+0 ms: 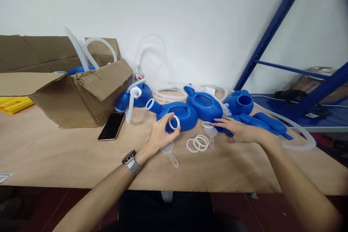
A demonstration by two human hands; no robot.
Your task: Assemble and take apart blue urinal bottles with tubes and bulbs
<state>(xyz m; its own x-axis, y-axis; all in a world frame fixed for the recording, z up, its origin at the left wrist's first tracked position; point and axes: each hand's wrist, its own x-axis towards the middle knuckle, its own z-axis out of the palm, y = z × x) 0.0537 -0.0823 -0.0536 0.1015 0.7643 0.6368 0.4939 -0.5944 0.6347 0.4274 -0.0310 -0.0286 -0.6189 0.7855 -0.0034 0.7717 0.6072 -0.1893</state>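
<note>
My left hand (160,133), with a watch on its wrist, pinches a white sealing ring (178,121) upright between thumb and finger. Right behind it, a blue urinal bottle (187,116) lies on its side, another white ring at its mouth (149,104). My right hand (239,130) reaches over the table with fingers stretched out, fingertips at a white ring (207,125) by a translucent strap cap (211,131). Several loose white rings (200,143) lie between the hands. Below my left hand rests a second translucent cap (168,147), partly covered.
An open cardboard box (73,101) holding clear tubes stands left, beside a phone (111,127). More blue bottles (204,105) and coiled tubing (170,96) lie toward the wall. Blue parts (269,123) and a thick hose (299,146) lie right, near a blue metal rack (268,32).
</note>
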